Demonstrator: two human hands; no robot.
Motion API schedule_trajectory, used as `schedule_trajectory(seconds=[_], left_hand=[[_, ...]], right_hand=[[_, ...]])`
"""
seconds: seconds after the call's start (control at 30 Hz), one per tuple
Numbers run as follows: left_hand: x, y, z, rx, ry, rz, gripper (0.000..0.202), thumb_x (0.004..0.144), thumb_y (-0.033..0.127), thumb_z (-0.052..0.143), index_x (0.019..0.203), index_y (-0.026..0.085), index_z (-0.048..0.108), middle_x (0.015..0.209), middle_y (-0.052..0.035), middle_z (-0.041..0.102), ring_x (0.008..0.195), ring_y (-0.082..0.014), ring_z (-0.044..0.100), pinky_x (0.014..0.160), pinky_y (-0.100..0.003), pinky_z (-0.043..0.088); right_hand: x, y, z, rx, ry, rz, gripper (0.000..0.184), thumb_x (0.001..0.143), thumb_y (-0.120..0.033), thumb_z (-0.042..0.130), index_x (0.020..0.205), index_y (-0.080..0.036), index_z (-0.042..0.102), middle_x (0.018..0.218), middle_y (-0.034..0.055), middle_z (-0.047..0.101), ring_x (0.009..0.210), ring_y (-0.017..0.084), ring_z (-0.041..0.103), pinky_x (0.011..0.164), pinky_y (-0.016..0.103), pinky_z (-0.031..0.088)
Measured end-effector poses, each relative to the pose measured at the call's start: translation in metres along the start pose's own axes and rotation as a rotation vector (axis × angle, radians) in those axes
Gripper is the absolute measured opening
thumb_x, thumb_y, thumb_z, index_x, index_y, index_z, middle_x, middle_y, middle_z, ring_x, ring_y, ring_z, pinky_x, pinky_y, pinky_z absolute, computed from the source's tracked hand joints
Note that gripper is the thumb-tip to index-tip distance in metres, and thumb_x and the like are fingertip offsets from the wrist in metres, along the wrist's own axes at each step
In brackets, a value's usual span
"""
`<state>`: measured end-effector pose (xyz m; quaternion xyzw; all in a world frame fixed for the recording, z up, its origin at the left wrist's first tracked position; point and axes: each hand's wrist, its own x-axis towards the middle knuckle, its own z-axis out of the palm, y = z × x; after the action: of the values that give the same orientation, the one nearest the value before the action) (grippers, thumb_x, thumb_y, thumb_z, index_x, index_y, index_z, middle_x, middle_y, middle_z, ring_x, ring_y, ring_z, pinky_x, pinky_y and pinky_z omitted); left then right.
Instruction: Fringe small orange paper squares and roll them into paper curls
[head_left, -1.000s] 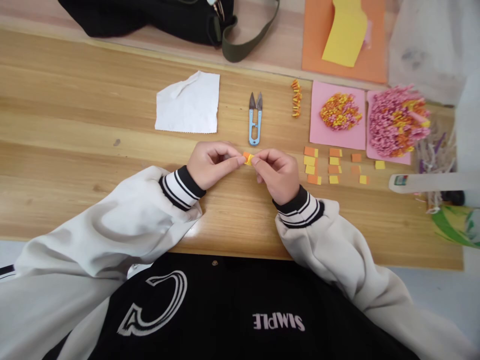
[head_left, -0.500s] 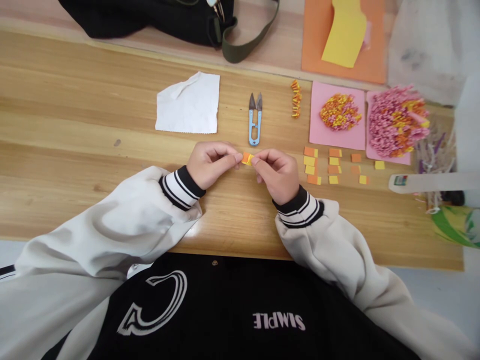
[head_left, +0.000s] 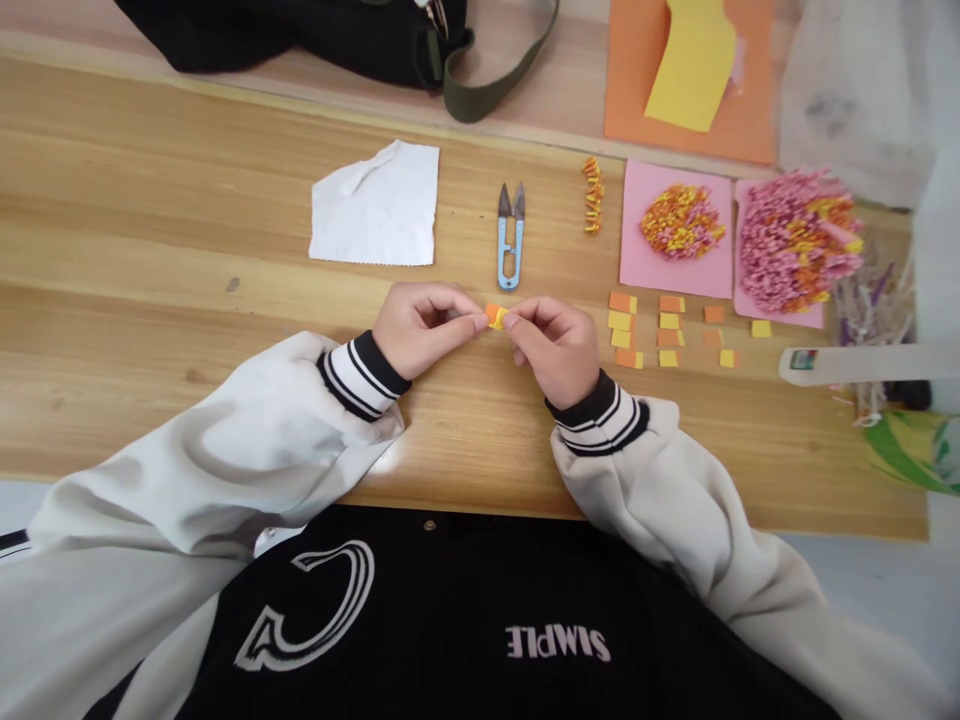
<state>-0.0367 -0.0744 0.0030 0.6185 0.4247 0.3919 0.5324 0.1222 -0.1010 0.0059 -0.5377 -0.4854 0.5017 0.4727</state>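
Note:
Between my two hands, just above the wooden table, is a small orange and yellow paper piece (head_left: pixel 495 316). My left hand (head_left: pixel 426 330) pinches its left end between thumb and forefinger. At the other end, my right hand (head_left: pixel 556 345) closes thumb and fingertips on the yellow part. The fingertips hide the ends of the piece. Directly beyond it lie blue thread snips (head_left: pixel 510 240), blades pointing away from me. To the right of my right hand, several small orange and yellow paper rectangles (head_left: pixel 622 322) lie in rows.
A torn white paper (head_left: pixel 375 210) lies back left. A twisted orange-yellow strip (head_left: pixel 592 195) is right of the snips. Pink sheets (head_left: pixel 637 265) carry heaps of small coloured pieces (head_left: pixel 795 245). A dark bag (head_left: pixel 315 40) and an orange sheet (head_left: pixel 690 145) lie at the back.

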Motion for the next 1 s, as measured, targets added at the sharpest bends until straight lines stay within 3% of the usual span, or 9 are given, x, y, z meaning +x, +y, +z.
schedule_trajectory(seconds=[0.73,1.0], left_hand=[[-0.0005,-0.0022,0.0002,0.049,0.016,0.032,0.023,0.07,0.033,0.069,0.059,0.013,0.064,0.057,-0.0015,0.061,0.055,-0.0089,0.051,0.052,-0.023,0.04],[0.0001,0.0043,-0.0005,-0.017,-0.008,-0.017,0.022,0.072,0.03,0.066,0.058,0.013,0.064,0.058,-0.0017,0.063,0.056,-0.0105,0.053,0.057,-0.025,0.043]], right_hand=[[-0.0003,0.0022,-0.001,-0.018,-0.024,-0.021,0.021,0.072,-0.034,0.064,0.063,-0.017,0.056,0.053,-0.0047,0.05,0.048,0.006,0.043,0.049,0.023,0.039],[-0.0005,0.0022,-0.0014,-0.037,-0.029,-0.007,0.023,0.073,-0.037,0.064,0.064,-0.017,0.055,0.053,-0.0048,0.049,0.049,0.006,0.043,0.049,0.023,0.038]])
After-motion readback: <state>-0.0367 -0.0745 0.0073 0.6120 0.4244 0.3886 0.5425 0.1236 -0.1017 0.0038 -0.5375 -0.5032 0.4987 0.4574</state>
